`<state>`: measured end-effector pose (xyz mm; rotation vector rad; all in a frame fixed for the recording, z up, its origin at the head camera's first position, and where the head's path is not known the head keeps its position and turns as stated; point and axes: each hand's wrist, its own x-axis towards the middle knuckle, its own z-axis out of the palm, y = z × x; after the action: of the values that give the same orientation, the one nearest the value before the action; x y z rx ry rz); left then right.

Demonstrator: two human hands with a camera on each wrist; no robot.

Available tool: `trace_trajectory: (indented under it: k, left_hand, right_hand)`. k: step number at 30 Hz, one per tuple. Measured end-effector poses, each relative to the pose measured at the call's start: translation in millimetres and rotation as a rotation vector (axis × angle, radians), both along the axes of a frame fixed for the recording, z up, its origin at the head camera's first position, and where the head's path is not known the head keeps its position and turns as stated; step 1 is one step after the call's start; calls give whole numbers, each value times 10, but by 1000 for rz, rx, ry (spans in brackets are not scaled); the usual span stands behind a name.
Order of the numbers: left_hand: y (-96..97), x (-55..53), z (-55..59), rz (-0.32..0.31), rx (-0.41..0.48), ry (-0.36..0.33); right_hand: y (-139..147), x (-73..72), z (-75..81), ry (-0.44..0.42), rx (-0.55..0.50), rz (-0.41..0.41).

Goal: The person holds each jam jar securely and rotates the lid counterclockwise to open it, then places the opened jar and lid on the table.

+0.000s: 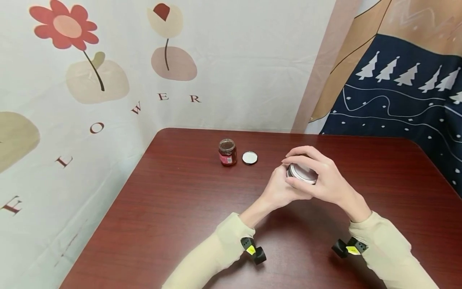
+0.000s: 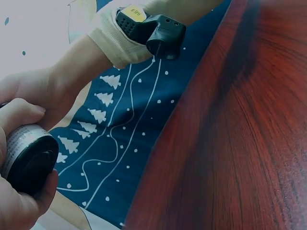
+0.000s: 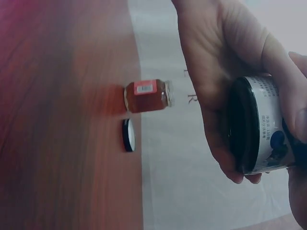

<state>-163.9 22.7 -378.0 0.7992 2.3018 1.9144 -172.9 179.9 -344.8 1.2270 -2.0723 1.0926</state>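
My left hand (image 1: pixel 279 186) grips a small jar (image 3: pixel 268 127) from the side, above the table. The jar has a printed white label, and its dark base (image 2: pixel 34 165) shows in the left wrist view. My right hand (image 1: pixel 321 172) curls its fingers and thumb round the silvery lid (image 1: pixel 302 173) at the top of the jar. Between the two hands the jar is tilted, and fingers hide much of its side in the head view.
An uncovered glass jar (image 1: pixel 227 154) with dark red contents and a pink label stands toward the back of the brown table (image 1: pixel 173 192). Beside it lies a round lid (image 1: pixel 250 157), white inside facing up. Printed cloth (image 1: pixel 245 100) hangs behind the table.
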Motion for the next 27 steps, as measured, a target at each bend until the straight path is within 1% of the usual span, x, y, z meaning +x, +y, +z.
trace_trajectory:
  k: [2, 5, 7, 12, 14, 16, 18, 21, 24, 27]
  left_hand:
    - [-12, 15, 14, -14, 7, 8]
    - [-30, 33, 32, -37, 31, 10]
    - [-47, 45, 48, -46, 42, 9]
    - [-80, 73, 59, -67, 62, 2]
    - [-89, 80, 56, -81, 59, 10]
    - [-103, 83, 55, -89, 39, 36]
    - [-121, 87, 54, -109, 26, 53]
    - [-155, 92, 51, -164, 35, 43]
    - [-185, 102, 54, -230, 43, 16]
    - [-207, 107, 68, -278, 19, 33]
  right_hand:
    - [-40, 25, 23, 1, -42, 29]
    - [-57, 51, 40, 9, -63, 24]
    - [-57, 64, 44, 34, -49, -4]
    - [-38, 85, 49, 151, 31, -125]
    - [-34, 91, 60, 183, 52, -149]
    - [-40, 100, 75, 211, 61, -151]
    - [-55, 113, 93, 240, 58, -135]
    - [-94, 148, 120, 278, 20, -84]
    - [-146, 202, 155, 285, -34, -17]
    - [-207, 265, 197, 283, -77, 37]
